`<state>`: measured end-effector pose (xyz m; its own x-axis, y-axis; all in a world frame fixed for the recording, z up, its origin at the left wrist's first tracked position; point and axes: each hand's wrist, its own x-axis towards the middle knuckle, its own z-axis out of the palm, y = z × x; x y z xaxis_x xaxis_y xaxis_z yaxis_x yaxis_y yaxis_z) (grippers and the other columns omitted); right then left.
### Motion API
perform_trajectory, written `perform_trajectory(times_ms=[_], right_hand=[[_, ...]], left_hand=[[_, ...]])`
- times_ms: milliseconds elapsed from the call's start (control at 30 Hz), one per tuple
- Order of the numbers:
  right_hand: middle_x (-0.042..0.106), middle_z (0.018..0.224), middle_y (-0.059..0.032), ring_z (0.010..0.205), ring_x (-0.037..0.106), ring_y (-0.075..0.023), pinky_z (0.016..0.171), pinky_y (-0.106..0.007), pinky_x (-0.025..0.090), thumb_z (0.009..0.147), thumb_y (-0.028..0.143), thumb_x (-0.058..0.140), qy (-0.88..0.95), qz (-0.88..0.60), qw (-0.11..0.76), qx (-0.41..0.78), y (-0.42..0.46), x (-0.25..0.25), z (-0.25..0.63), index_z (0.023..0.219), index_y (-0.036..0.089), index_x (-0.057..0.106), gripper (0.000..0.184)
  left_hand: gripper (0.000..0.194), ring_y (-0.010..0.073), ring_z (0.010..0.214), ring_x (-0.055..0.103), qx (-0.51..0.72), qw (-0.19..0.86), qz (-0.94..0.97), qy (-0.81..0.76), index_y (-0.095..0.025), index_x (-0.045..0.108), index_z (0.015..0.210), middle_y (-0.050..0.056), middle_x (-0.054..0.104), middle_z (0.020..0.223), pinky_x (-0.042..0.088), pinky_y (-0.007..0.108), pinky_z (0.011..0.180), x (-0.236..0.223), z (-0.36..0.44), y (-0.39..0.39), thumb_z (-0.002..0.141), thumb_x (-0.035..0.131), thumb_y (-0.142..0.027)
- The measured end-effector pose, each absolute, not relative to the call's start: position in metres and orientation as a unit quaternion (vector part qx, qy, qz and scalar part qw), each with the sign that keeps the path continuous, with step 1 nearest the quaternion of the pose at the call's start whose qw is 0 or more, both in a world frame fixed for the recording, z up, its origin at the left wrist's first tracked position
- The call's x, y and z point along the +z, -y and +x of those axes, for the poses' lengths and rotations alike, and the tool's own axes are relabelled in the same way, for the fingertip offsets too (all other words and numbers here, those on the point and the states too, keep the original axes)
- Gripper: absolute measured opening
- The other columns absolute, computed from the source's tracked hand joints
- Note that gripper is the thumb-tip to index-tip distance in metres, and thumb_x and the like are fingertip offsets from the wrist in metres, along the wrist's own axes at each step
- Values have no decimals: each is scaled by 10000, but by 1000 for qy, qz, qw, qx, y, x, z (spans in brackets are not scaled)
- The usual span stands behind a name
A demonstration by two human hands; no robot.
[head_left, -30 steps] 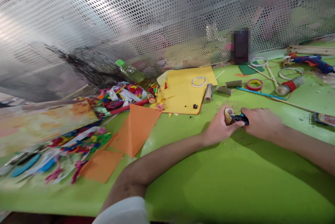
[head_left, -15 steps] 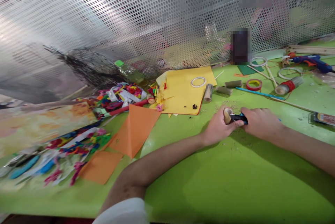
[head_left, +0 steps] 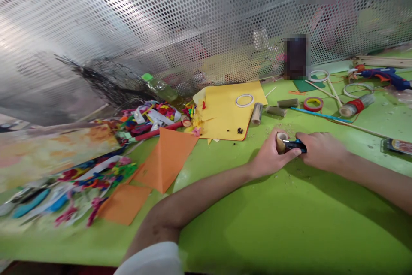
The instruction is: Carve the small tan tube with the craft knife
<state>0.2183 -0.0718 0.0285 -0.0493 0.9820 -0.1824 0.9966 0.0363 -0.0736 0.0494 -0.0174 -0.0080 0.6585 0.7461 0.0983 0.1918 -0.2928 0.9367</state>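
My left hand is closed around a short bamboo tube, its open end turned up toward me. My right hand grips a utility knife with a black and blue body. The tip of the knife meets the rim of the tube, and my left thumb lies along the knife's near side. Small pale shavings are scattered on the green tabletop around both hands. Beyond them stand and lie more bamboo pieces, one upright tube among them.
Yellow sheets bear a white tape roll. A red tape roll, a blue stick and a glue gun lie right. Left are orange paper, colourful scraps and a bottle. A perforated metal screen borders the back.
The knife and both hands have shifted very slightly, with the tube's open end tilted a little more into view. The grip of each hand is the same.
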Motion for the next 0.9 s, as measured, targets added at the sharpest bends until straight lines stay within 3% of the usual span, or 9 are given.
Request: perform_trajectory(times_ms=[433,700,900], right_hand=[[734,878,-117,692,657,-250,548,-324,258,809,281,466,-710,697,42,-92,73,25,218,997,209,612,249],[732,850,-116,691,660,-245,538,-325,220,819,281,452,-711,694,51,-99,73,23,218,1014,204,604,259],[715,802,-103,646,637,-226,533,-318,203,822,275,458,-717,689,36,-96,74,17,221,969,201,608,223]], left_hand=[[466,110,658,408,250,480,773,-332,-198,441,996,-53,426,714,347,251,621,-8,47,19,787,716,-510],[488,117,692,438,237,477,768,-355,-195,442,997,-35,474,770,356,250,623,-8,46,21,776,721,-528],[517,96,639,392,227,492,756,-367,-196,448,1011,-53,445,741,343,241,594,-10,46,22,765,722,-558]])
